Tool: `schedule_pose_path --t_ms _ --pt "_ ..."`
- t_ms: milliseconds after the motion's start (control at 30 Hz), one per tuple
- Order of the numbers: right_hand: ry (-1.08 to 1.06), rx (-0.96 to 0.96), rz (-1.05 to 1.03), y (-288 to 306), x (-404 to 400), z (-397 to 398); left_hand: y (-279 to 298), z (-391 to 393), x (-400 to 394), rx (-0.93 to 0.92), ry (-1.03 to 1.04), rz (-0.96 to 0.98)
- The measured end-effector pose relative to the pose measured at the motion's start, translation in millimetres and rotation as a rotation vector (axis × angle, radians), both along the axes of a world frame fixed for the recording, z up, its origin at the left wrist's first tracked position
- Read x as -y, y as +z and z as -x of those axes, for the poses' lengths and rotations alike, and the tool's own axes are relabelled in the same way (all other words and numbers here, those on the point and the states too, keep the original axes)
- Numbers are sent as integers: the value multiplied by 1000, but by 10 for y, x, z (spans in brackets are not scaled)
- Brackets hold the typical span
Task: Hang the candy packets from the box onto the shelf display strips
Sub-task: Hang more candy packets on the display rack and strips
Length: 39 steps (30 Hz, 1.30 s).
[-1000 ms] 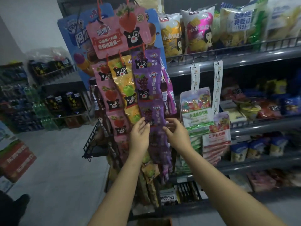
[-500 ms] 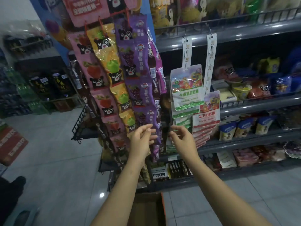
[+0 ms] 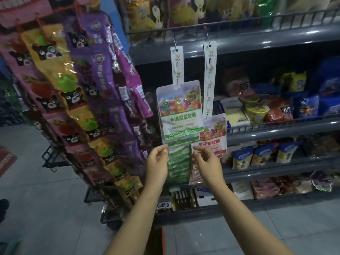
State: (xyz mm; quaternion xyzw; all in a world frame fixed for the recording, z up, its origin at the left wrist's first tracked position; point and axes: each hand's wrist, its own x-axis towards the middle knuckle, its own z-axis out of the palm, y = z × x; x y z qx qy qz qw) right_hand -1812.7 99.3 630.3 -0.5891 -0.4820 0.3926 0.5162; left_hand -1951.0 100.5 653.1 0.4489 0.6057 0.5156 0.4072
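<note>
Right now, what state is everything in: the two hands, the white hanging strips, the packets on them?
left hand: empty, fingers loosely curled, beside the green packets
right hand: empty, fingers loosely curled, in front of the red packets
left strip: hooked on the shelf rail, upper slots bare, green packets hanging stacked below
right strip: hooked on the rail, mostly bare, red packets hanging at its bottom

The floor is made of pale grey tiles. On the right stands a big grey metal shelf full of snacks. A black wire rack stands on the left. The light is dim, and far-left shelves look blurry.
</note>
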Motion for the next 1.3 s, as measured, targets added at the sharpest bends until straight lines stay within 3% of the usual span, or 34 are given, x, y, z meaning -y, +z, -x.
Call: schedule_pose_path --t_ms 267,433,767,967,1133,1300 --pt "126 178 -108 182 -968 -480 37 -259 -705 6 228 2" --pt "190 288 -132 186 -1299 -481 -13 -344 -949 0 166 27" --pt "220 244 -69 183 -1505 -421 -132 -447 -1091 -17 113 141" --pt "284 221 5 220 -1423 -316 -155 -110 -1075 -124 157 26" --pt "279 70 12 185 -1241 -67 -116 78 -1041 -157 154 -16" --pt "207 155 -58 45 -1181 69 -157 119 -1105 -183 150 -2"
